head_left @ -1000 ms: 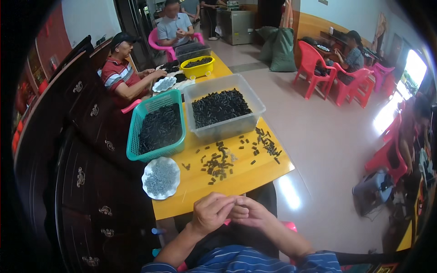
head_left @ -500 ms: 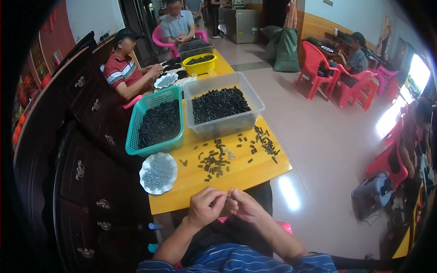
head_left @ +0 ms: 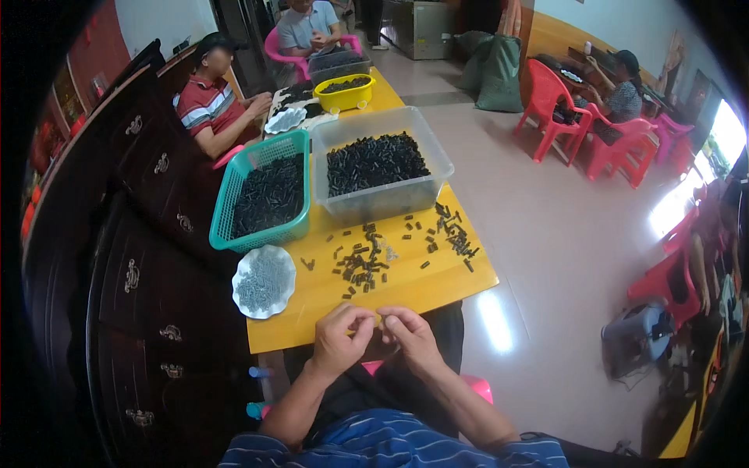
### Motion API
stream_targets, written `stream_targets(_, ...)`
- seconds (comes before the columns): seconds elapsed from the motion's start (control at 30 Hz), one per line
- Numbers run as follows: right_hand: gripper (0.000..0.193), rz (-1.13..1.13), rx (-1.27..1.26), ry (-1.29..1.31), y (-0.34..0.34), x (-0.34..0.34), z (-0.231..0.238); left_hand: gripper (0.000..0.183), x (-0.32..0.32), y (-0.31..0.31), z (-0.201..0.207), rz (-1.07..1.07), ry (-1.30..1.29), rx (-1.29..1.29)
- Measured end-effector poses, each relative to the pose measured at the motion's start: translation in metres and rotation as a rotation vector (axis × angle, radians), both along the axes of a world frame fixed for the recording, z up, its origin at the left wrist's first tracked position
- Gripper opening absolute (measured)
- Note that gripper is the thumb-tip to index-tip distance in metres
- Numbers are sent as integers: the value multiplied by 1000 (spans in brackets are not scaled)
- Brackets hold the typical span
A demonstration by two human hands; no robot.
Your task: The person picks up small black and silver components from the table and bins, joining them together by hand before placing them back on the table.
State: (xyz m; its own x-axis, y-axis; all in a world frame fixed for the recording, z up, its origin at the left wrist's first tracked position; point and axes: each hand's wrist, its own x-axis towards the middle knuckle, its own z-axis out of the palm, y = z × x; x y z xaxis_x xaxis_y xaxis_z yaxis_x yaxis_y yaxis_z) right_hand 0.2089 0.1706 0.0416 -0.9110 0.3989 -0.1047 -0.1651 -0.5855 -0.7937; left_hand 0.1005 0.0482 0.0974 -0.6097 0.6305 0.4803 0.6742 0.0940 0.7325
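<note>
My left hand [head_left: 342,337] and my right hand [head_left: 409,337] meet just past the near edge of the yellow table [head_left: 300,321]. Both have thumb and forefinger pinched together, fingertips nearly touching. Whatever sits between them is too small to make out. Beyond my hands, a loose cluster of small black cylindrical pieces [head_left: 360,269] lies on the tabletop, with a small patch of clear or silvery bits [head_left: 388,249] beside it. To the left stands a white scalloped plate [head_left: 290,274] heaped with thin grey pin-like parts [head_left: 264,285].
Behind the pieces stand a clear plastic bin [head_left: 382,206] and a teal basket [head_left: 218,214], both full of black pieces. More loose pieces [head_left: 454,234] lie near the table's right edge. A yellow tub [head_left: 343,100] and two seated people are farther back. Dark cabinets [head_left: 133,226] line the left.
My two hands have shifted slightly left and away from me, still pinched together. The view has tilted a little, so the table appears a bit higher and leftward.
</note>
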Motion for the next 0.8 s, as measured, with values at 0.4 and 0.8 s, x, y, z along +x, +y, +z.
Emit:
stream_targets(0.4, 11, 55, 35, 16, 1, 0, 6, 5, -6, -10, -4, -62, -117, -49)
stream_targets(0.8, 8, 101, 0, -5, 1, 2, 3, 3, -10, -11, 4, -142, -129, -78)
